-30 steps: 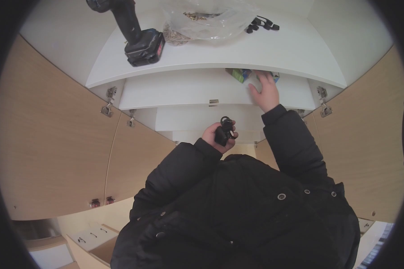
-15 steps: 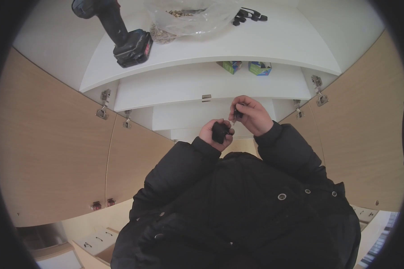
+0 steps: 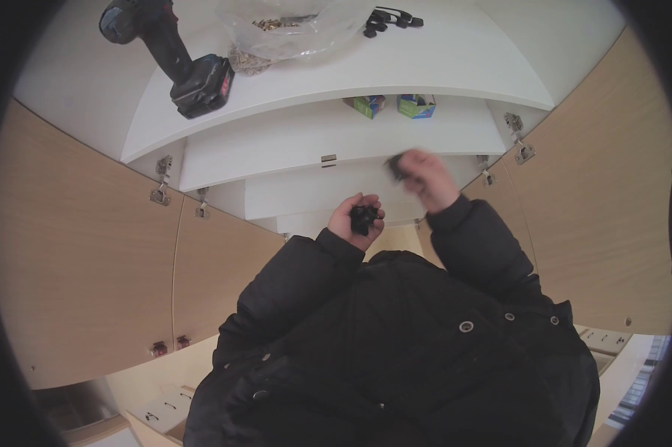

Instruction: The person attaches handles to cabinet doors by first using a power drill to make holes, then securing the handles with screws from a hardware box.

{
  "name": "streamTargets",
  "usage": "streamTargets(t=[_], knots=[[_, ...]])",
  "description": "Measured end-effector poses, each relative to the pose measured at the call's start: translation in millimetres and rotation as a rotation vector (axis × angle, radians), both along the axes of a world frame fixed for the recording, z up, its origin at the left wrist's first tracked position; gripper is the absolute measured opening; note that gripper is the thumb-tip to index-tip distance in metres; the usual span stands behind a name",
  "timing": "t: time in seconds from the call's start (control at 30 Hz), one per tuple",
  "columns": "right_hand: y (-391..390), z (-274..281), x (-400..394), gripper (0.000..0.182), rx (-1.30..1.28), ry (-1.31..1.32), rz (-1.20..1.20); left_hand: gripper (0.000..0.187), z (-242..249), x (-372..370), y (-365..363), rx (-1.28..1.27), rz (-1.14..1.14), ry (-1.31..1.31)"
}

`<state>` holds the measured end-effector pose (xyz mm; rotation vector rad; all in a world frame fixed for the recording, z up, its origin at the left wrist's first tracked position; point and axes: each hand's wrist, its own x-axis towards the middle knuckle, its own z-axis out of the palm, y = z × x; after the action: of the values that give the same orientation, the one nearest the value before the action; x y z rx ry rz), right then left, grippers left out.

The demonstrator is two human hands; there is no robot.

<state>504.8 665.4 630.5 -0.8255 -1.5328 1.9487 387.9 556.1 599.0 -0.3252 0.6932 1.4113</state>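
Observation:
My left hand (image 3: 357, 218) is in front of my chest, its fingers curled around small black pieces (image 3: 364, 217) whose kind I cannot make out. To the right and higher, my right hand (image 3: 429, 179) is smeared by motion. Its fingers are closed on a dark object (image 3: 397, 167), also too blurred to name. The two hands are apart, below the cabinet shelves.
On the white upper shelf (image 3: 425, 63) are a cordless drill (image 3: 179, 63), a clear plastic bag (image 3: 306, 37) with small metal pieces, and several black parts (image 3: 392, 20). Small green-blue boxes (image 3: 416, 106) stand one shelf lower. Open wooden doors (image 3: 90, 246) flank me on metal hinges (image 3: 161, 181).
My right hand has moved away from the left with a dark object. The left hand has turned its black pieces into fuller view. The view has shifted slightly.

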Motion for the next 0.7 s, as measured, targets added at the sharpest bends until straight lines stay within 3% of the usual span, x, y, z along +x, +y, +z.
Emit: streamTargets(t=[0.1, 0.2, 0.3, 0.37, 0.6, 0.7], knots=[[61.0, -18.7, 20.1, 0.007, 0.041, 0.159, -0.461, 0.028, -0.8, -4.6, -4.3, 0.115, -0.032, -0.097], [125.0, -40.7, 47.8, 0.015, 0.369, -0.107, -0.763, 0.036, 4.2, -6.5, -9.4, 0.197, -0.047, -0.168], [169.9, -49.9, 59.3, 0.017, 0.49, -0.429, -0.805, 0.039, 6.6, -7.9, -13.3, 0.234, -0.022, -0.22], [189.1, -49.2, 58.4, 0.022, 0.588, -0.594, -0.679, 0.041, 4.9, -9.3, -15.1, 0.279, -0.028, -0.254], [203.2, -41.3, 46.2, 0.051, 0.646, -0.761, -0.453, 0.045, 8.4, -9.6, -18.9, 0.343, 0.043, -0.305], [185.7, -40.0, 42.6, 0.052, 0.787, -0.865, -0.477, 0.045, 8.7, -7.8, -18.8, 0.332, 0.068, -0.31]])
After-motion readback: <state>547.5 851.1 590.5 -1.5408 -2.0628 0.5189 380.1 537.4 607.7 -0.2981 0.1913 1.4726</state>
